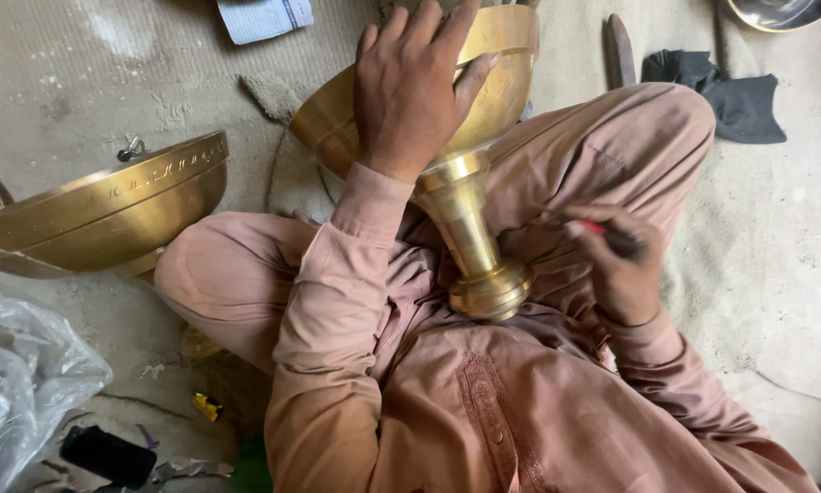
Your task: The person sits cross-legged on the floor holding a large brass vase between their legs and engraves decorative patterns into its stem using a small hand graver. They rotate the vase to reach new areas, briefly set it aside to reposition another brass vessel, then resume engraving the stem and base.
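On dusty concrete floor [794,237]: left hand [410,87] spread flat on brass goblet [456,183]; right hand [621,269] gripping red-tipped tool [607,233]; white printed packet [264,18] top; crumpled clear plastic bag [18,383] lower left.

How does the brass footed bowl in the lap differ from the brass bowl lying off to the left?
The brass footed bowl in the lap lies tipped, stem and foot toward the body, with the left hand flat on it. The brass bowl at left lies untouched on the floor, its foot mostly hidden. Both are golden brass with a wide rim.
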{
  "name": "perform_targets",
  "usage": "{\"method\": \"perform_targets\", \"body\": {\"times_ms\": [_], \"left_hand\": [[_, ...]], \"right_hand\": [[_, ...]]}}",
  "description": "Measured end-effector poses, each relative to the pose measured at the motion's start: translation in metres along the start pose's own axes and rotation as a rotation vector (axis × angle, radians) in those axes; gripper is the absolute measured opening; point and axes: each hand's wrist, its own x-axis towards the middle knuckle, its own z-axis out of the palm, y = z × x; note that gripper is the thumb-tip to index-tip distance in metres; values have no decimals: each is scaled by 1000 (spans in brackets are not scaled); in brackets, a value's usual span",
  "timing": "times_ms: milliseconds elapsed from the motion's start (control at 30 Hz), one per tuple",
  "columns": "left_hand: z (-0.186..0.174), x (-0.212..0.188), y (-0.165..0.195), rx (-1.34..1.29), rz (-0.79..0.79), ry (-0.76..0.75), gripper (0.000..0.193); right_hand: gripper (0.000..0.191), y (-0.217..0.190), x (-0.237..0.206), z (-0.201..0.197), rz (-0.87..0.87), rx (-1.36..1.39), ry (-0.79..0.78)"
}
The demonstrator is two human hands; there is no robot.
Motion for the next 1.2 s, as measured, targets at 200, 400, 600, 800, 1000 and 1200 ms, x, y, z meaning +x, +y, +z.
{"method": "perform_targets", "body": {"times_ms": [200, 400, 600, 800, 1000, 1200], "left_hand": [[-10, -12, -4, 2, -35, 15, 54], [-17, -23, -14, -5, -64, 27, 52], [-12, -26, -18, -8, -66, 44, 51], [-8, -30, -25, 1, -66, 34, 50], [-11, -31, -26, -6, -73, 37, 48], [-15, -29, -24, -16, -74, 38, 47]], "right_hand": [[17, 7, -6, 41, 86, -254, -32], [20, 17, -6, 57, 59, -228, -24], [15, 21, 1, 63, -41, -296, -112], [15, 29, -5, 67, 78, -302, -14], [15, 31, -3, 71, -95, -503, 5], [13, 34, -1, 70, -142, -442, -61]]}}
